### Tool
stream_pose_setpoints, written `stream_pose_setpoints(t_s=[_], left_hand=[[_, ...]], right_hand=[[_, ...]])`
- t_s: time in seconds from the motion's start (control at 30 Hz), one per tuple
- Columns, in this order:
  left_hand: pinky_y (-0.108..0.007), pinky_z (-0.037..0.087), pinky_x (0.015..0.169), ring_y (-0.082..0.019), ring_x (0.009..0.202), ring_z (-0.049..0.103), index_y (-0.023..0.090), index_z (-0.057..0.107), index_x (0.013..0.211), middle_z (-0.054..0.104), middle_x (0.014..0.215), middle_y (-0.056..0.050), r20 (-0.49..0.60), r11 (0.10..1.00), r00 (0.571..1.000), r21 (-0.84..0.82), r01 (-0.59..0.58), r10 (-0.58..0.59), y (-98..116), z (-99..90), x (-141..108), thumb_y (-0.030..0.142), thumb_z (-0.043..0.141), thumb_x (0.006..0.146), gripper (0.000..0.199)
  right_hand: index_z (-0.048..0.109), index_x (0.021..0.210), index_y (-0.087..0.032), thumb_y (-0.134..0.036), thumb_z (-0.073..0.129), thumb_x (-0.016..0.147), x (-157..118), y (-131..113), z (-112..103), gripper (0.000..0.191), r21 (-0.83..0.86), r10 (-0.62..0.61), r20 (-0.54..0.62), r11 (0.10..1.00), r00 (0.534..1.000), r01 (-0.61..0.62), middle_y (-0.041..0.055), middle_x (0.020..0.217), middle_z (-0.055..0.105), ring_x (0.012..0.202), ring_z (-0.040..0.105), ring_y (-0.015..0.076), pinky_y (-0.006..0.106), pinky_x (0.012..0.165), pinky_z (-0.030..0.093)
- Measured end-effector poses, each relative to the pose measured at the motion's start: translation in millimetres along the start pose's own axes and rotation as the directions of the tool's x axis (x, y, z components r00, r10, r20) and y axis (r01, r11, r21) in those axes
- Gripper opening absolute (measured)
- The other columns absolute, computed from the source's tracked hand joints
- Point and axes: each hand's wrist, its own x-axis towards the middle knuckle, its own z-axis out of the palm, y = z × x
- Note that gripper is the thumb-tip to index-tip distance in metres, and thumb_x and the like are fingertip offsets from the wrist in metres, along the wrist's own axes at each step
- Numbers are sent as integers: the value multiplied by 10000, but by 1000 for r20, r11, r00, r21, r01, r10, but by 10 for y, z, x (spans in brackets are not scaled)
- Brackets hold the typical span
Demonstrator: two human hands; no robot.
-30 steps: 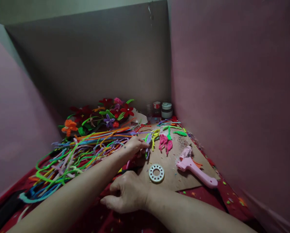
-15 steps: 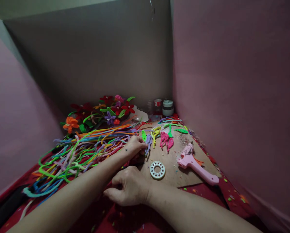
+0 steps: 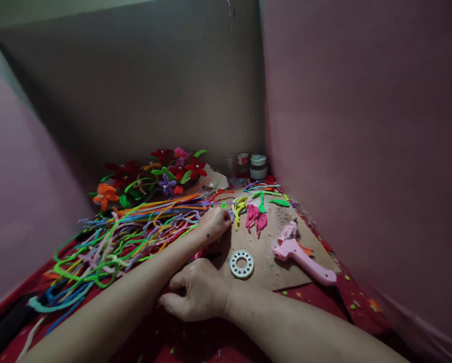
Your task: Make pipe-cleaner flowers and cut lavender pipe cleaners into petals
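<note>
My left hand (image 3: 215, 222) reaches forward over the left edge of the cardboard (image 3: 259, 252), its fingers closed at the purple fuzzy piece (image 3: 231, 216), which it largely covers. What its fingertips grip is hidden. Nearer to me, my right hand (image 3: 195, 291) rests with curled fingers under the left forearm, thumb pointing left; the fingertips are out of sight. Yellow pieces (image 3: 239, 205), pink petals (image 3: 253, 217) and green pieces (image 3: 262, 201) lie on the cardboard. A round white disc with holes (image 3: 242, 264) sits near its front edge.
A pink glue gun (image 3: 305, 261) lies on the right of the cardboard. Tangled coloured fuzzy stems (image 3: 123, 242) spread over the left. Behind them are fuzzy flowers (image 3: 167, 184); a lidded jar (image 3: 258, 167) stands at the back. Pink walls rise on both sides.
My left hand has turned and moved slightly right and up over the purple piece, covering more of it and the green piece. The whole view has shifted slightly; my right hand keeps its pose.
</note>
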Motion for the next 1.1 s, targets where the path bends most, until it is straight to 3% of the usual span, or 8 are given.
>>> stream_pose_setpoints(t_s=[0.23,0.4,0.63,0.97,1.1], left_hand=[[-215,270,490,-107,483,440,156,553,520,456,439,32,-27,997,999,-75,33,-35,-53,-23,-27,213,509,672,168],[-198,297,454,-91,432,448,167,492,579,484,439,42,-55,970,995,-233,70,-85,-131,-57,-35,211,498,667,98],[-179,306,398,-64,377,425,168,486,699,496,474,64,-61,896,986,-430,113,-154,-252,-323,-253,204,521,621,93],[-171,276,376,-54,359,364,157,526,707,451,433,81,-81,861,964,-473,188,-255,-540,-490,-657,281,550,633,147],[-175,280,391,-55,379,364,158,545,693,452,452,78,-127,890,967,-433,145,-219,-661,-460,-721,321,541,657,167]], right_hand=[[671,620,-183,-396,510,748,5,-11,-27,295,-37,-21,-2,999,1000,21,26,596,669,554,571,138,223,484,326],[670,625,-181,-383,518,745,7,-23,-45,279,-50,-10,-11,999,1000,10,22,573,654,545,559,138,229,480,311],[632,581,-189,-342,506,747,-9,-19,-41,258,-42,-52,-38,998,998,51,-3,547,612,505,478,105,221,466,272],[529,502,-168,-349,520,748,-35,-3,19,305,-65,-102,-70,993,992,97,-4,515,579,499,451,91,214,488,280],[505,495,-162,-326,535,740,-53,-27,47,296,-41,-123,-63,992,990,121,-7,503,571,484,441,84,211,479,275]])
